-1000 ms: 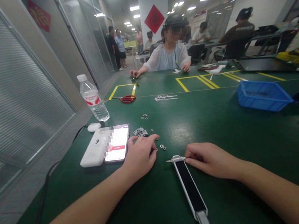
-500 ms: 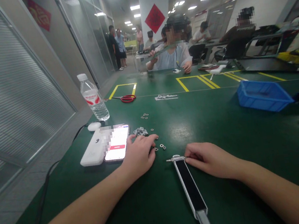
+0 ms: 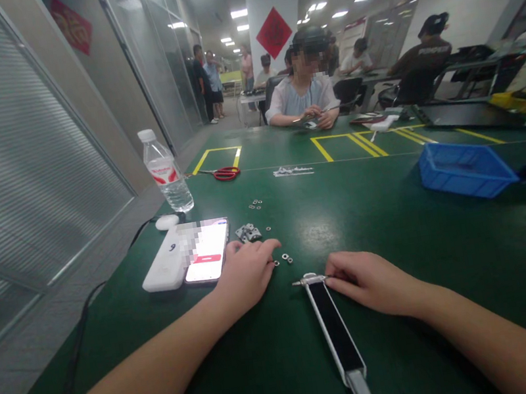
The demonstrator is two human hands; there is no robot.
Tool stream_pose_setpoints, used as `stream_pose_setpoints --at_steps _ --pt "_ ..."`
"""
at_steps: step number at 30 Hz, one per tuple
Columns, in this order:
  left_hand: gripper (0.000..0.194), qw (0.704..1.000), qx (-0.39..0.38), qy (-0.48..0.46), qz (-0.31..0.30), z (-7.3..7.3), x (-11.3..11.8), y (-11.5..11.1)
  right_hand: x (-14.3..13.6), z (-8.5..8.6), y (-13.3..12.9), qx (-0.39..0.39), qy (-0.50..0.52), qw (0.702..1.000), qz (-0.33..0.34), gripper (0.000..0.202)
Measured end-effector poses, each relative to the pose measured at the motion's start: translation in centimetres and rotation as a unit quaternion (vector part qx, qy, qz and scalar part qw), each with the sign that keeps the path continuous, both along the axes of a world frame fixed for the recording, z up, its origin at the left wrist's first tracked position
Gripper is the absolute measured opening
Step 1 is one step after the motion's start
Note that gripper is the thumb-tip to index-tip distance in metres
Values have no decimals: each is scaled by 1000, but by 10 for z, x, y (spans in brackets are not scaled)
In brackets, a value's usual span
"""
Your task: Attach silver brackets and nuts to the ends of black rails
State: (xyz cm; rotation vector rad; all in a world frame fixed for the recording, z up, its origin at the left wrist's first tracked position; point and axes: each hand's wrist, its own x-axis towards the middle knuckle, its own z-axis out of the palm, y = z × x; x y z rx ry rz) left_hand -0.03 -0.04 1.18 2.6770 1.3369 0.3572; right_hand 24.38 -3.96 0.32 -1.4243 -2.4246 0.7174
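A long white-edged device with a black face (image 3: 337, 332) lies on the green table (image 3: 409, 360), a metal rod (image 3: 311, 279) across its far end. The fingers of my right hand (image 3: 371, 280) pinch the rod's right end. My left hand (image 3: 250, 272) rests palm down beside the lit phone (image 3: 209, 252), its fingers apart over the table. Small metal nuts (image 3: 286, 258) lie just right of its fingertips. Behind it sits a pile of grey metal parts (image 3: 248, 232).
At left are a white power bank (image 3: 164, 266), a white case (image 3: 167, 222) and a water bottle (image 3: 166, 172). Red scissors (image 3: 227, 173), small rings (image 3: 255, 204) and thin strips (image 3: 293, 171) lie farther off. A blue bin (image 3: 466, 171) stands right. A person (image 3: 301, 94) sits opposite.
My left hand has shifted slightly toward me, showing more of the metal pile. The person opposite has lowered the object and both hands to the table. My right hand has stayed in place.
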Motion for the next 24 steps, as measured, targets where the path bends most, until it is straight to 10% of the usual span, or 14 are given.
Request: stream_pose_setpoints --at_steps 17,24 --pt "27 970 19 -212 -118 -6 5 -11 1 3 -2 19 0 1000 3 6" --pt "26 919 -70 -368 -123 -13 17 -23 -5 3 -10 172 102 979 35 14"
